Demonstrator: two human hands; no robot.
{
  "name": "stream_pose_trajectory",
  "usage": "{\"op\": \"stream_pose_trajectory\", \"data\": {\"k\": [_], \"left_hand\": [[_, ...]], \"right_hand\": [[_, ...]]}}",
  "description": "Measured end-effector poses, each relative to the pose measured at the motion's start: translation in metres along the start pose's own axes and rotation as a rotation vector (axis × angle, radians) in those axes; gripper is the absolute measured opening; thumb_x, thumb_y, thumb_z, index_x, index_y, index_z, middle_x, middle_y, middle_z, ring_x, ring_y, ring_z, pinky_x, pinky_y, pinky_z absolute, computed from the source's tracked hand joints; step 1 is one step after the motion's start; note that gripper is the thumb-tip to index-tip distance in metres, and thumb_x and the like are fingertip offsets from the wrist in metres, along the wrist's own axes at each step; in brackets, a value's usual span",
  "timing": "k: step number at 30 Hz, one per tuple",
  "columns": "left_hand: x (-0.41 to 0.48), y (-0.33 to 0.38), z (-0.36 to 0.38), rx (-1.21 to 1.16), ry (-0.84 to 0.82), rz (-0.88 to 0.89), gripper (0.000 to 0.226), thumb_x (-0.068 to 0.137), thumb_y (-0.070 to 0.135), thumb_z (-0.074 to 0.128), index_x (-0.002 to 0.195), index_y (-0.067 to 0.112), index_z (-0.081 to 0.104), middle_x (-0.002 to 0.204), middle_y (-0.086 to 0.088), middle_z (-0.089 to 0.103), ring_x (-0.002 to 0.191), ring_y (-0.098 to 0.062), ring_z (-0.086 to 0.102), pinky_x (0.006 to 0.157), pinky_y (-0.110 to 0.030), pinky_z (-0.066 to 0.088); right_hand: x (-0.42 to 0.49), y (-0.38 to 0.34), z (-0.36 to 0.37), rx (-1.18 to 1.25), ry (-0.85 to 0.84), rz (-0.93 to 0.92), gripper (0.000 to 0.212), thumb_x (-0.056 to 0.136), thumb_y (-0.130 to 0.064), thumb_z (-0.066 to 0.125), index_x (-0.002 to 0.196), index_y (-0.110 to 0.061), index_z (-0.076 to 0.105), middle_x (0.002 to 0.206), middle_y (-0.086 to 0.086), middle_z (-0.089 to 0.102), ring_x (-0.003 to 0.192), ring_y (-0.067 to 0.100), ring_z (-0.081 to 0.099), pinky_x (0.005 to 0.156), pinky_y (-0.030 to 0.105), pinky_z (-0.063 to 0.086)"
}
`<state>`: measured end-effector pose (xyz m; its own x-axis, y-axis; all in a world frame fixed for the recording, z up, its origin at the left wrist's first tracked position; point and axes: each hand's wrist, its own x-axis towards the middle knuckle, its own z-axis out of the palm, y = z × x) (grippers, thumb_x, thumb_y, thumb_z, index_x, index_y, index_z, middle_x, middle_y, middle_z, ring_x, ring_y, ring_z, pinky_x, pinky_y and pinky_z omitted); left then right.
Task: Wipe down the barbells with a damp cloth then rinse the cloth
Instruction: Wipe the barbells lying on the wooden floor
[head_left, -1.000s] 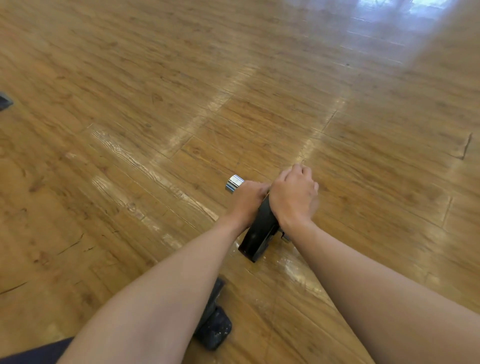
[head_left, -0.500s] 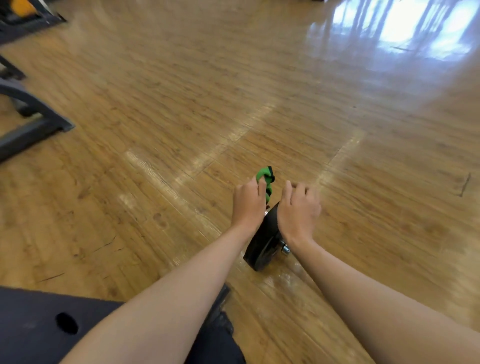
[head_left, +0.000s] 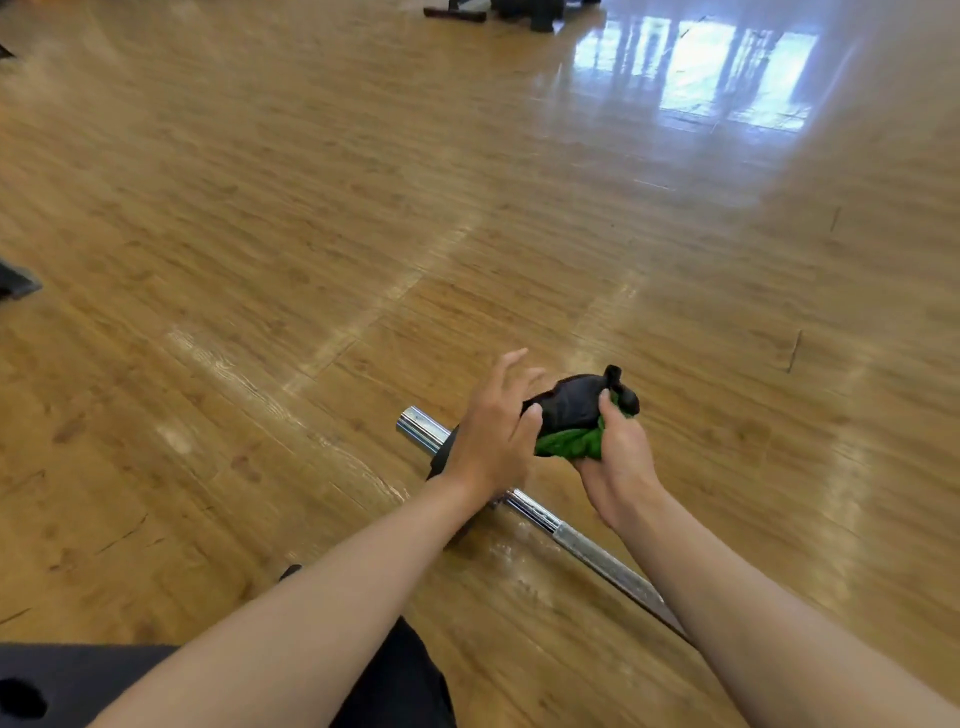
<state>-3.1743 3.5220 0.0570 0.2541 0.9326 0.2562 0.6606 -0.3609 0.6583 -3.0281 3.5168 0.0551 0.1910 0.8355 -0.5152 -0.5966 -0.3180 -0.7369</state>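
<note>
The wooden floor (head_left: 311, 208) fills nearly the whole frame, with bright window reflections in the upper right and some dark equipment (head_left: 498, 10) at the top edge. In the lower left corner there is a dark pad (head_left: 78, 686) with a round hole; what it is exactly I cannot tell. The barbell (head_left: 587, 553) lies on the floor in the lower middle. Its long axis runs diagonally from the chrome end, just left of the hands, down toward the lower right, where it goes under the right forearm. A black plate (head_left: 441, 457) sits near the chrome end, mostly hidden behind the left wrist. The left hand (head_left: 493, 431) is above this plate, its fingers (head_left: 511, 364) spread and nearly straight, and only the thumb touches the cloth. The right hand (head_left: 618, 457) is just right of it, curled around the cloth (head_left: 576, 415), a black and green bundle held in the air between both hands, with the thumb on top. So the cloth is above the bar and a little toward the upper right of it. In my judgement the person is refolding the cloth for the next wipe. The bare shaft lies lower right of the cloth and close below the right wrist, so the right hand is nearer and should bring it down and slide along the diagonal.
</note>
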Motion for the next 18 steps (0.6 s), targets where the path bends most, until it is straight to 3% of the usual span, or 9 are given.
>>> {"op": "stream_pose_trajectory", "data": {"k": [2,5,8,12,13,15,17,18], "left_hand": [[0.007,-0.017,0.004,0.239,-0.114,-0.035,0.045,0.1,0.034,0.042,0.137,0.012,0.052,0.156,-0.008,0.032,0.142,-0.027,0.031,0.112,-0.05,0.036],[0.008,-0.045,0.003,0.605,-0.367,0.059,0.049,0.104,0.042,0.039,0.148,0.02,0.044,0.165,-0.007,0.022,0.153,-0.026,0.013,0.125,-0.044,0.013],[0.002,-0.065,-0.003,0.587,-0.454,0.08,0.056,0.107,0.042,0.032,0.159,0.022,0.025,0.167,-0.002,0.017,0.155,-0.02,0.007,0.123,-0.038,0.013],[-0.004,-0.07,0.0,0.568,-0.43,0.124,0.061,0.104,0.039,0.02,0.159,0.014,0.024,0.166,0.001,0.021,0.155,-0.017,0.007,0.121,-0.037,0.021],[-0.006,-0.07,0.002,0.556,-0.417,0.121,0.065,0.1,0.04,0.016,0.158,0.013,0.028,0.165,0.001,0.025,0.155,-0.018,0.009,0.121,-0.038,0.025],[-0.01,-0.072,0.004,0.533,-0.385,0.11,0.068,0.098,0.04,0.015,0.156,0.011,0.034,0.163,0.0,0.031,0.154,-0.018,0.014,0.118,-0.041,0.033],[-0.012,-0.073,0.005,0.519,-0.348,0.113,0.064,0.099,0.038,0.019,0.154,0.011,0.038,0.161,-0.001,0.035,0.153,-0.019,0.02,0.115,-0.043,0.037],[-0.013,-0.073,0.005,0.508,-0.336,0.117,0.063,0.099,0.037,0.021,0.153,0.011,0.04,0.16,-0.001,0.037,0.152,-0.02,0.023,0.114,-0.043,0.037]], "right_hand": [[-0.001,0.002,-0.018,-0.145,0.047,-0.027,0.012,0.107,-0.025,0.051,0.11,-0.025,0.062,0.113,0.005,0.071,0.102,0.023,0.069,0.095,0.048,0.054],[-0.004,0.016,-0.035,-0.337,0.054,-0.058,0.012,0.106,-0.027,0.053,0.101,-0.032,0.062,0.106,-0.004,0.069,0.103,0.019,0.064,0.1,0.044,0.049],[-0.006,0.039,-0.04,-0.53,-0.002,-0.141,0.02,0.107,-0.024,0.049,0.1,-0.037,0.061,0.105,-0.009,0.068,0.1,0.012,0.062,0.084,0.031,0.049],[-0.007,0.081,-0.053,-1.049,-0.153,-0.355,0.013,0.105,-0.019,0.05,0.106,-0.022,0.063,0.105,-0.001,0.063,0.1,0.023,0.056,0.085,0.039,0.045],[-0.009,0.093,-0.058,-1.232,-0.224,-0.388,0.021,0.104,-0.025,0.049,0.119,-0.017,0.063,0.112,0.002,0.06,0.105,0.024,0.053,0.089,0.04,0.043],[-0.018,0.114,-0.067,-1.563,-0.332,-0.427,0.059,0.103,-0.055,0.032,0.143,-0.017,0.055,0.136,0.005,0.054,0.126,0.028,0.047,0.106,0.042,0.041],[-0.024,0.123,-0.07,-1.707,-0.31,-0.521,0.077,0.102,-0.065,0.011,0.143,-0.019,0.057,0.149,0.008,0.05,0.137,0.029,0.045,0.114,0.044,0.038],[-0.023,0.127,-0.073,-1.732,-0.29,-0.594,0.072,0.105,-0.06,0.015,0.137,-0.017,0.063,0.148,0.011,0.052,0.136,0.031,0.049,0.112,0.044,0.041]]}}
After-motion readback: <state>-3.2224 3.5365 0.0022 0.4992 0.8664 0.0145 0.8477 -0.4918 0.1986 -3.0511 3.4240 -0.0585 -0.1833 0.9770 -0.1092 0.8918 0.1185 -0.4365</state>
